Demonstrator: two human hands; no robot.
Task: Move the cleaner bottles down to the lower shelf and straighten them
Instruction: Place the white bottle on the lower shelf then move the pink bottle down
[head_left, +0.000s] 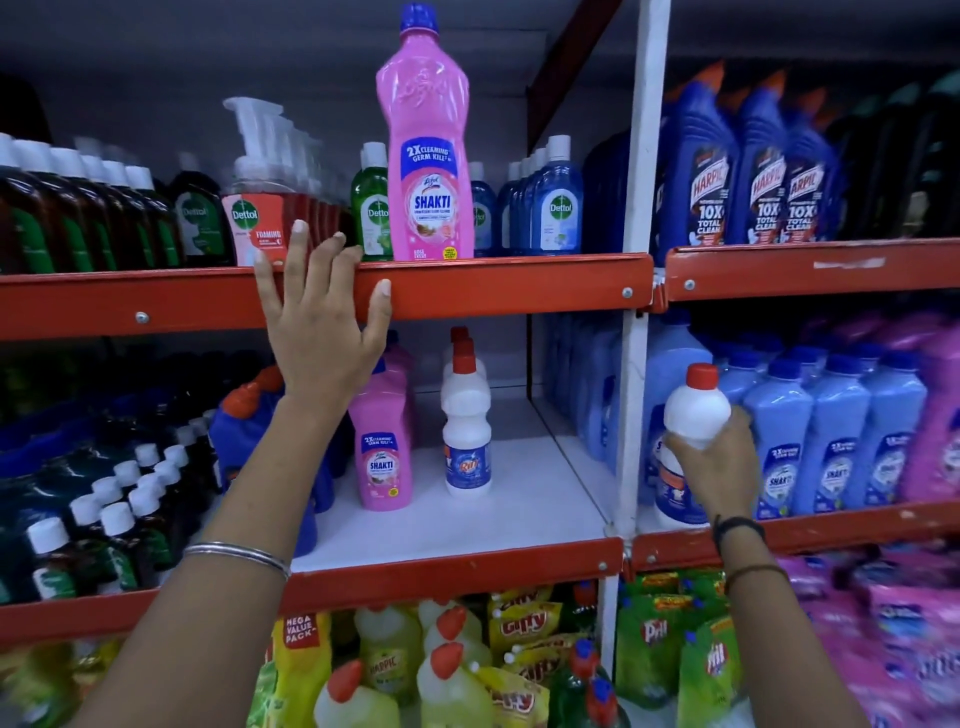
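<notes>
A tall pink cleaner bottle (426, 140) with a blue cap stands upright at the front edge of the upper shelf (493, 286). My left hand (322, 322) is open, fingers spread against that shelf's red rail, just left of the bottle and not touching it. On the lower shelf (467, 519) stand pink cleaner bottles (382, 452) and white red-capped bottles (466, 436) in rows. My right hand (719, 467) grips a white red-capped bottle (693, 410) at the front of the right bay, by the white upright post.
Dettol bottles (550, 208) and a foaming pump bottle (254, 208) flank the pink bottle. Blue Harpic bottles (748, 171) fill the upper right bay; light blue bottles (831, 436) crowd the lower right bay. A white post (636, 260) splits the bays. Yellow and green packs (467, 665) sit below.
</notes>
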